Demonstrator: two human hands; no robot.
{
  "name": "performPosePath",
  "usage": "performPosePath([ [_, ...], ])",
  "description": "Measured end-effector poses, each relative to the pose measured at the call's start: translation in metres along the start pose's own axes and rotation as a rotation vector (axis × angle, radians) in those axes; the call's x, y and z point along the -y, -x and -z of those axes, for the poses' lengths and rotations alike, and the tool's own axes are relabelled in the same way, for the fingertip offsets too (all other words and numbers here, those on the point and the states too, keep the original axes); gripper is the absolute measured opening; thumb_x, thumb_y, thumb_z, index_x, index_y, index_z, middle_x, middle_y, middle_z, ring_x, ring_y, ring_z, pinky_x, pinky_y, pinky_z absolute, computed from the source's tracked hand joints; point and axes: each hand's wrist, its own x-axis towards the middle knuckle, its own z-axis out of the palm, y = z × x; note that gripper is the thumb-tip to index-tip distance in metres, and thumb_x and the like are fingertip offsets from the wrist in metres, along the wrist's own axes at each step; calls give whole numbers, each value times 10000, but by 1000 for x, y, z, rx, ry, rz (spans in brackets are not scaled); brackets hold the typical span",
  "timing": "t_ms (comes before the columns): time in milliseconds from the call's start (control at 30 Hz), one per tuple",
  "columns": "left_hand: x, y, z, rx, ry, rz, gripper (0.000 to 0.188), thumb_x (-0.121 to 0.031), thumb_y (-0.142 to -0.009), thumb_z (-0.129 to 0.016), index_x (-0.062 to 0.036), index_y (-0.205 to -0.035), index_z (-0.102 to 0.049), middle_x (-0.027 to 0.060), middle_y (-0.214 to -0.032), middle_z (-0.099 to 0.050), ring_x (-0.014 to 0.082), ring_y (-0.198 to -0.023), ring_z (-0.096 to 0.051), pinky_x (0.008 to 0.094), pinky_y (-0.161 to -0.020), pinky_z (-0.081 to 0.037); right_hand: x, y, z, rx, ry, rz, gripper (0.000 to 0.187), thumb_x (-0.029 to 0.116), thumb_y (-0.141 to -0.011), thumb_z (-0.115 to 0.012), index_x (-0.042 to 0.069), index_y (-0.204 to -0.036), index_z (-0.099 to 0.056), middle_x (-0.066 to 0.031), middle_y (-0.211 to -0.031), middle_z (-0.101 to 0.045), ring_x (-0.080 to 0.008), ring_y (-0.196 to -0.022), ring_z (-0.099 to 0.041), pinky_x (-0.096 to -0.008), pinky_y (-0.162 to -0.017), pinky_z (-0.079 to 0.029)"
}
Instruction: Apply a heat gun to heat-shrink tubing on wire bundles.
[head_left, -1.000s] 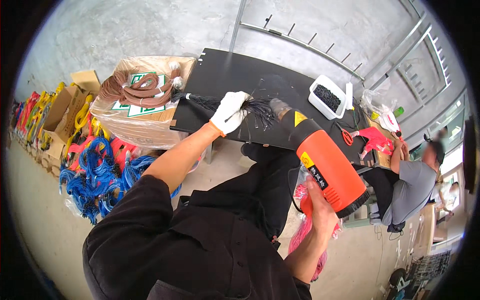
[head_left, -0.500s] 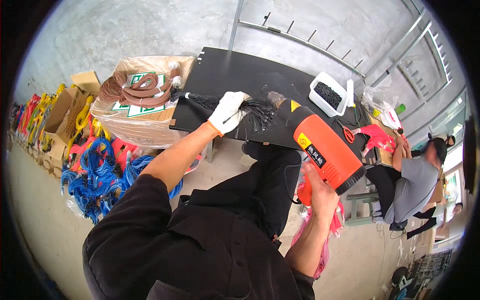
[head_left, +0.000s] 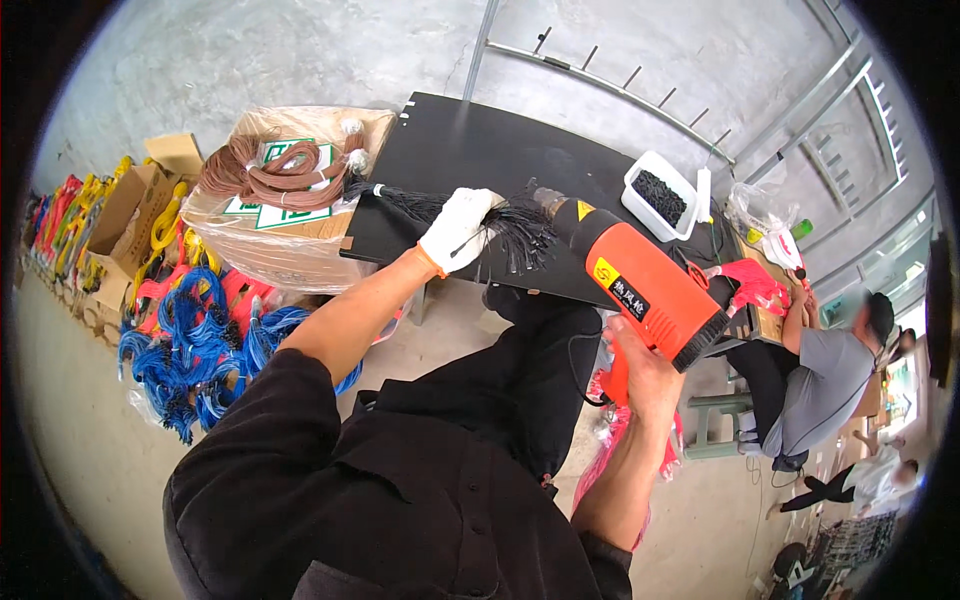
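My left hand, in a white glove, is closed round a bundle of thin black wires whose loose ends fan out to the right over the table edge. From the glove the bundle runs left to a white tie and toward a brown cable coil. In my bare right hand is the handle of an orange heat gun. Its dark metal nozzle points left at the fanned wire ends, close to them; whether it touches them I cannot tell.
The black table carries a white tub of small black pieces. At left, brown cable coils lie on a wrapped box, with blue cable bundles below. A seated co-worker is at right. A metal rack stands behind.
The heat gun has shifted slightly, its nozzle a little to the left and its rear end lower. The left hand still grips the wires. A person in the far right background has moved.
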Motion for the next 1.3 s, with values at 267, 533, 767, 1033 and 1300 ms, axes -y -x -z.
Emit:
performPosePath([
  [267,-1,1,5,22,0,-16,411,-44,-807,-760,-56,-1201,-643,173,-1105,-665,413,-1074,-605,484,-967,-488,8,-9,-2,28,44,44,237,57,-920,-847,-52,-1105,-746,-87,-916,-776,-147,-752,-725,-307,-689,-599],
  [533,0,3,5,-2,34,7,423,-24,-783,-740,-28,-1200,-666,189,-1113,-690,437,-1080,-629,491,-956,-531,14,-11,3,45,68,21,273,39,-940,-815,-27,-1188,-721,-88,-989,-768,-170,-812,-743,-318,-730,-613],
  [767,2,4,7,10,44,2,438,-30,-797,-762,-43,-1220,-650,171,-1109,-675,408,-1079,-614,476,-977,-495,14,-13,12,40,84,42,267,48,-937,-822,-21,-1176,-724,-84,-979,-765,-173,-817,-746,-313,-722,-604],
  [1033,1,1,7,20,61,31,373,-42,-815,-735,-29,-1182,-672,201,-1105,-703,446,-1092,-642,481,-960,-537,23,-19,13,105,82,-4,239,58,-935,-812,-27,-1146,-738,-89,-969,-780,-168,-821,-752,-312,-730,-599],
  [1300,1,0,11,29,56,39,327,-61,-851,-743,-28,-1168,-671,215,-1111,-705,448,-1077,-659,485,-945,-547,31,-14,44,60,46,6,273,36,-921,-813,-25,-1176,-736,-116,-996,-792,-189,-830,-761,-324,-717,-602],
])
